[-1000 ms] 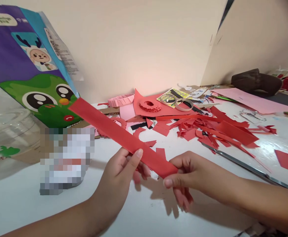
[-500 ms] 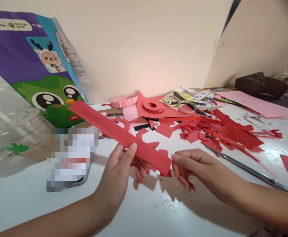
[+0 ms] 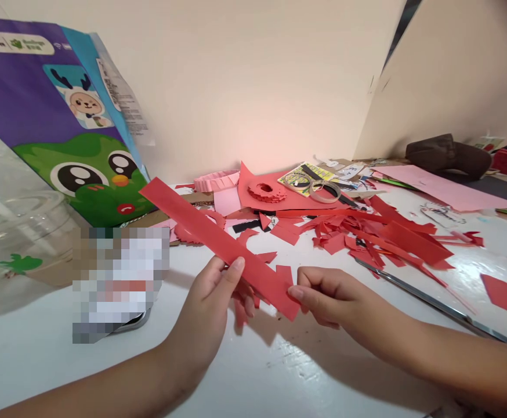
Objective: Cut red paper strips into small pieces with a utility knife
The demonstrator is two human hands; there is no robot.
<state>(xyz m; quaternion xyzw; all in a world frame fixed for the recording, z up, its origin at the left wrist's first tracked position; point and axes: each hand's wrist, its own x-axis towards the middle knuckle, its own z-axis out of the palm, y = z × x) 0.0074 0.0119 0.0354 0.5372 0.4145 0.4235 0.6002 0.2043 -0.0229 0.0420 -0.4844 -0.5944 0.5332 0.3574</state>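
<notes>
So — one red strip (image 3: 195, 226) in two hands (image 3: 217, 293) (image 3: 334, 297)

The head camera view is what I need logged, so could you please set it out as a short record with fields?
Left hand: grips the red paper strip near its middle, thumb on top
Right hand: thumb at the strip's near end; firmness of grip unclear
Strip: slants from upper left to lower right
Behind the hands: red paper scraps on a white table
Right side: slim metallic tool, pink sheet
Left side: purple bag, clear cup
Unclear: pixelated object
</notes>
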